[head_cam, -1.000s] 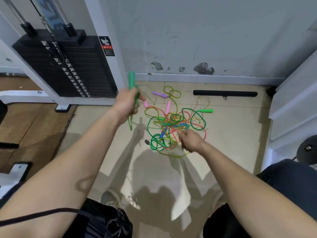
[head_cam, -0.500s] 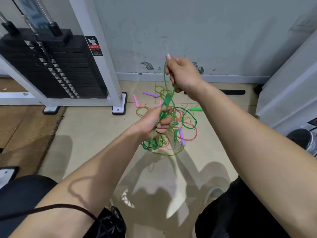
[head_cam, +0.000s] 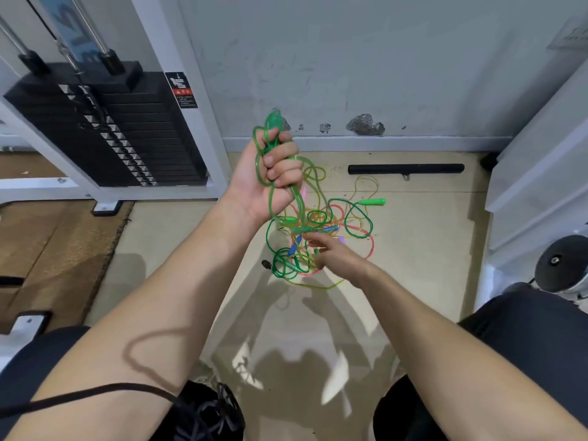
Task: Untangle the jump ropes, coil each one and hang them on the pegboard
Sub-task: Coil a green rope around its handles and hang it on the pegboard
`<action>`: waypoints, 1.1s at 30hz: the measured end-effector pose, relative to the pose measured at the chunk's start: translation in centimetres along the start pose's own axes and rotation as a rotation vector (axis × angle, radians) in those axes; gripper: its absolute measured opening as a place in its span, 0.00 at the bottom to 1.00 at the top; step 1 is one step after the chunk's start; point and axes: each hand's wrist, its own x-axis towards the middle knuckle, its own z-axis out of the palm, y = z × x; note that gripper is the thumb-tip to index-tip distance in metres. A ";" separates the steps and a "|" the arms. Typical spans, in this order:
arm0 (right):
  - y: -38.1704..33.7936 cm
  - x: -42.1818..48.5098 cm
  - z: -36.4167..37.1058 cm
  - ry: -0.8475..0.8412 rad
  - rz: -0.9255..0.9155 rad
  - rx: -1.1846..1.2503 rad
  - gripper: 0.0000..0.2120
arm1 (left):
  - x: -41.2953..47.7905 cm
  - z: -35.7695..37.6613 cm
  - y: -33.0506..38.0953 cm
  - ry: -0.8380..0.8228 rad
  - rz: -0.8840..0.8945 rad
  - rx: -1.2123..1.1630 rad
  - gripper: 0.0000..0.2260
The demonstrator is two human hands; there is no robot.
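Since the pegboard isn't in view, hanging looks a long way off. The risks at this point are all in the untangling.

- **Weight stack machine** (head_cam: 105, 128): it stands left of the work area. A cord flicked that way could catch under its white frame.
- **Tiled floor** (head_cam: 191, 249): it carries the tangle of jump ropes (head_cam: 321, 227). Green, red and yellow cords are interlaced there, with blue, purple and pink handles buried in the heap.
- **Green jump rope** (head_cam: 286, 198): this is the main risk. It runs from the held-up fist straight down into that pile. My read is that hauling it higher would lift the whole heap and cinch the crossings into knots instead of freeing one rope.
- **Left hand** (head_cam: 270, 176): it's clenched round several loops of the green cord, with a green handle (head_cam: 274, 120) sticking out the top. The loops are uneven, so one could slide off the fist and re-snarl.
- **Right hand** (head_cam: 339, 257): it's low over the pile with fingers stretched out, nothing visibly gripped, and it's blurred. A darker green cord lies in the same heap, and grabbing that by mistake would tighten things.
- **Second green handle** (head_cam: 372, 202): it lies at the pile's right edge, and its cord loops back into the reds and yellows. It would likely snag if dragged through blind.
- **Small dark object** (head_cam: 266, 264): it sits just beside the pile's left edge. I can't identify it.
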 end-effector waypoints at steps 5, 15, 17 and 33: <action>0.6 2.2 2.6 0.222 0.041 -0.260 0.38 | -0.6 1.6 1.1 -0.051 -0.051 -0.102 0.04; 0.3 6.3 3.5 0.365 0.230 -0.085 0.20 | -1.6 2.9 2.6 -0.068 -0.089 -0.023 0.04; 1.0 6.4 2.4 0.340 0.229 -0.055 0.20 | -2.0 2.6 3.6 -0.001 -0.052 0.100 0.05; -8.1 -0.9 -7.2 0.078 0.023 -0.232 0.12 | -2.7 -8.6 5.0 0.879 -0.613 2.502 0.09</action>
